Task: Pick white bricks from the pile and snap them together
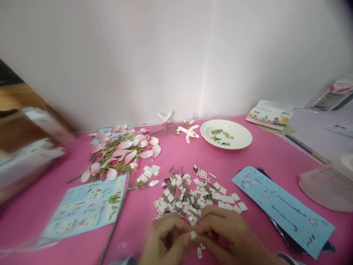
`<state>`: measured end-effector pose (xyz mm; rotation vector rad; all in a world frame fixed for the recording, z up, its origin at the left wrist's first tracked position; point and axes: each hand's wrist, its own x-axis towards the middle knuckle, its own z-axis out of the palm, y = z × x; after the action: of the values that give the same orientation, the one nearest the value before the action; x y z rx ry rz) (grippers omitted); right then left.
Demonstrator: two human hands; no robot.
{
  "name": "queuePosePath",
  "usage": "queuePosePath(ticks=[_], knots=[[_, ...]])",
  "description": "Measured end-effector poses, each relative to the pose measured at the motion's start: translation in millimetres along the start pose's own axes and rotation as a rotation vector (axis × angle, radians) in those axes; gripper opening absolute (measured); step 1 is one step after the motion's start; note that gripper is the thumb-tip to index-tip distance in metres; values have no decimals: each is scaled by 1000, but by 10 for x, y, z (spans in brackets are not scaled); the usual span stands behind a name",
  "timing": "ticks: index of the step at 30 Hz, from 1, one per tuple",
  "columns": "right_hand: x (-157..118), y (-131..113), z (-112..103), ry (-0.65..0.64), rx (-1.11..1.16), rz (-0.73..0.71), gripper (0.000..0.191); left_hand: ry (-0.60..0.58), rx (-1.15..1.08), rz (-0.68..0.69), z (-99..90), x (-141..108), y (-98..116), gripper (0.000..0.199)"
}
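Note:
My left hand [164,239] and my right hand [224,232] meet at the bottom middle of the view. Their fingertips pinch a small white and green plastic brick piece [193,235] between them. Just above my fingers lies a loose pile of white and grey-brown building bricks [184,193], and its lower edge reaches my right fingers. One white tile [199,252] lies below my hands. To the left stands a built flower branch with pink-tipped petals [121,151] and thin brown stems.
A white plate [226,134] holds small green pieces at the back. Printed blue sheets [85,206] [281,209] lie left and right on the pink mat [154,235], the right one over a dark slab. A translucent bowl [328,184] stands at the right edge.

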<state>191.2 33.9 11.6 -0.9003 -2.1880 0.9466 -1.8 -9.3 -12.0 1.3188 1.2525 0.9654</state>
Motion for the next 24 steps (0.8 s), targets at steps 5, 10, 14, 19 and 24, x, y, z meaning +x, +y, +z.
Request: queuePosePath(ticks=[5, 10, 14, 19, 24], knots=[[12, -30, -4, -111, -67, 74, 18, 228, -150, -37, -35, 28, 47, 15], [-3, -87, 15, -386, -223, 111, 23, 261, -182, -36, -14, 34, 63, 13], [10, -122, -5, -467, -284, 158, 18, 270, -176, -48, 5, 33, 75, 14], [9, -149, -26, -493, -282, 179, 16, 290, -162, -45, 17, 40, 80, 14], [11, -137, -26, -520, -315, 200, 15, 272, -151, -44, 13, 32, 75, 14]])
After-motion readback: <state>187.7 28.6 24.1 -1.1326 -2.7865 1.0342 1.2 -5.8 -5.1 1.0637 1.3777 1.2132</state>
